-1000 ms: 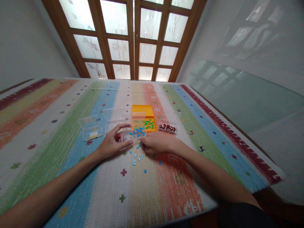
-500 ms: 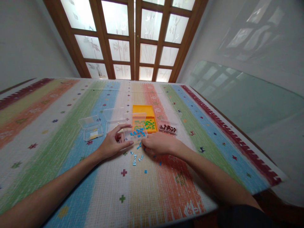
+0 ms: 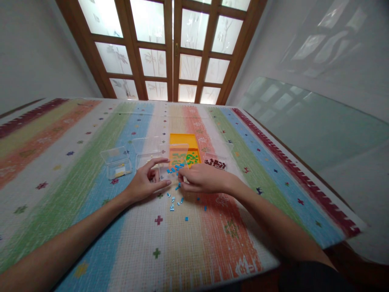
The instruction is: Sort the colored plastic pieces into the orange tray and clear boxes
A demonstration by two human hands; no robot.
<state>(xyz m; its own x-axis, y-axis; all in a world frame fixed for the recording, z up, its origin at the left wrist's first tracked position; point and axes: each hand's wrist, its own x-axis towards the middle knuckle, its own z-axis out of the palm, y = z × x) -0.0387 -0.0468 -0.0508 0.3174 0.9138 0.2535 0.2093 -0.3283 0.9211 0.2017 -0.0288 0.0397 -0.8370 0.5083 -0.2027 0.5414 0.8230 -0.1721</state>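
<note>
My left hand (image 3: 148, 178) curves round the left end of a small clear plastic box (image 3: 165, 177), its thumb at the near side and its index finger at the far side. Several blue building bricks (image 3: 174, 169) lie in the box. At the box's right end is my right hand (image 3: 202, 178), fingers pinched together and pointing at the box; what is between the fingertips is hidden. More loose blue bricks (image 3: 173, 199) are scattered on the striped tablecloth (image 3: 188, 251) in front of the box, some close under my right hand.
Behind the clear box stands an open orange case (image 3: 183, 140) with green pieces (image 3: 192, 157). To its right, a clear box holds dark brown pieces (image 3: 215, 163). On the left is another open clear box (image 3: 119, 168) with pale and yellow contents.
My right hand has risen and moved slightly forward, from the loose blue bricks to the right end of the clear box. My left hand has stayed in place.
</note>
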